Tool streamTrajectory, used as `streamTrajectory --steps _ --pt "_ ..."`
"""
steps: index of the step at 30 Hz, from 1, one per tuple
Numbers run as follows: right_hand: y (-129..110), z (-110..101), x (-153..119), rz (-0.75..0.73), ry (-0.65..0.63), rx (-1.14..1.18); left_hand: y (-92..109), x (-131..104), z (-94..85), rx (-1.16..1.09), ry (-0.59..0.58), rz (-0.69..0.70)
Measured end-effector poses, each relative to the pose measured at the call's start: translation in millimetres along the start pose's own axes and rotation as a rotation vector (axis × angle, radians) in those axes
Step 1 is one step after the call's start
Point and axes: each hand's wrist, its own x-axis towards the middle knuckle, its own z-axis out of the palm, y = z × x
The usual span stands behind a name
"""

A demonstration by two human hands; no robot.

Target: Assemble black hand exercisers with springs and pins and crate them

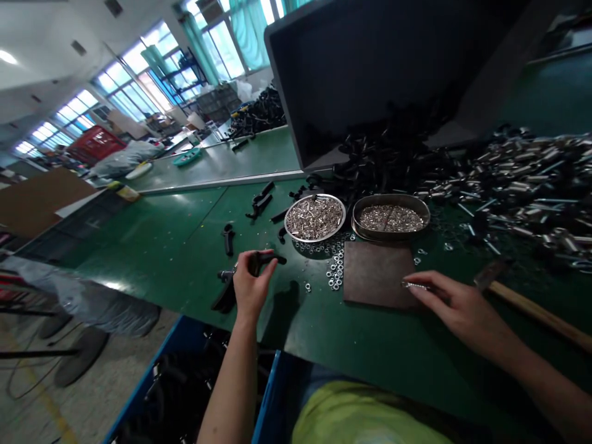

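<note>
My left hand (252, 280) is closed around a black part (276, 258), just above the green table (185, 271). Another black piece (225, 297) with a metal end lies by its fingers. My right hand (451, 303) pinches a thin, shiny metal piece (416, 285) over the right edge of a brown plate (377, 274). Small metal rings (336, 271) lie left of the plate. Behind them stand a round dish (315, 217) of small metal pins and an oval tin (391, 219) of small metal parts.
A hammer (531, 308) lies to the right. Metal parts (527, 185) are heaped at the far right, below a large dark bin (296, 98). Loose black parts (228, 239) lie left of the dish. A blue crate (272, 388) sits below the table edge.
</note>
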Motion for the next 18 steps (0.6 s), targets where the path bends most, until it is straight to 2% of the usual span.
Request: streamTrajectory --steps 3,5,8,11,13,18 --pt "-6 12 -3 -0.063 -0.029 -0.004 -7 -11 0.3 0.332 -0.255 0.114" --pt "-9 16 -4 -0.08 -0.043 -0.001 -13 -17 7.5 0.37 -0.348 0.203" --pt "-10 19 -5 -0.083 -0.048 -0.006 -18 -23 22.4 0.301 -0.347 0.269" --pt "-11 18 -6 -0.079 -0.039 0.004 -10 -26 35.3 0.234 -0.29 0.162" --pt "-12 18 -7 -0.06 -0.04 0.025 -1 -25 43.6 0.195 -0.305 0.096" --pt "-15 17 -7 0.02 -0.046 0.162 16 -22 69.8 0.262 -0.581 0.13"
